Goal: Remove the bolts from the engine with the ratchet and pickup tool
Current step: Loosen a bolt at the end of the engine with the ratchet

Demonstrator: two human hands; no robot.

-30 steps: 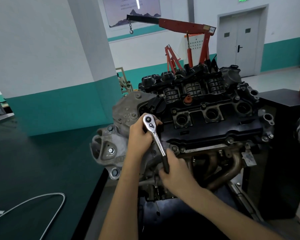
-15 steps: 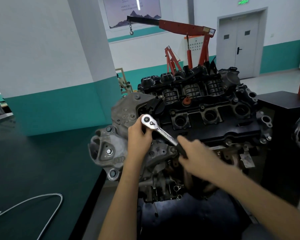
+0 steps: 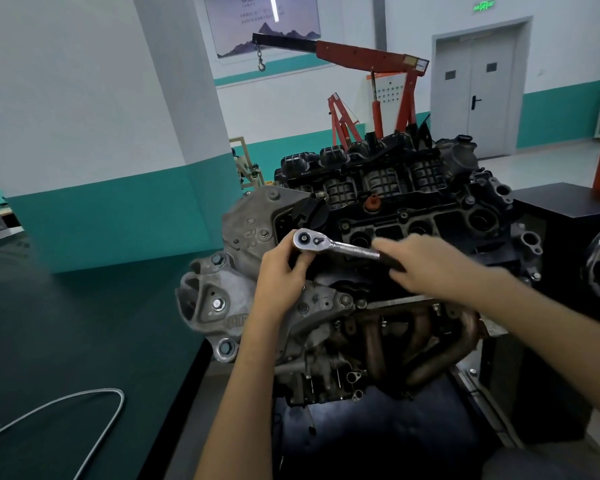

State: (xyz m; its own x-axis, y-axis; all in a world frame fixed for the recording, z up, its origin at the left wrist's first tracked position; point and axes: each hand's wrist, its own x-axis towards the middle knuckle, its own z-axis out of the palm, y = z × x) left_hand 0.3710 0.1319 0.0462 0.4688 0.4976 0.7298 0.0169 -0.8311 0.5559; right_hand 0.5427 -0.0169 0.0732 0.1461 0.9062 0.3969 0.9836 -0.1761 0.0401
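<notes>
The engine (image 3: 430, 209) stands in front of me, black cover on top, grey bracket at its left end. A chrome ratchet (image 3: 329, 244) lies almost level across the cover's left corner, head to the left. My left hand (image 3: 284, 275) curls round the socket under the ratchet head; the bolt below it is hidden. My right hand (image 3: 426, 265) grips the black handle at the ratchet's right end, blurred by motion. A flexible silver pickup tool (image 3: 84, 407) lies looped on the green table at lower left.
A green-topped table (image 3: 66, 341) fills the left side. A black cabinet (image 3: 568, 216) stands right of the engine, with a chrome ring at the frame's right edge. A red engine crane (image 3: 371, 60) and a grey double door are far behind.
My right hand has swung the ratchet handle up and to the right, from pointing down to nearly level. My left hand has stayed at the ratchet head.
</notes>
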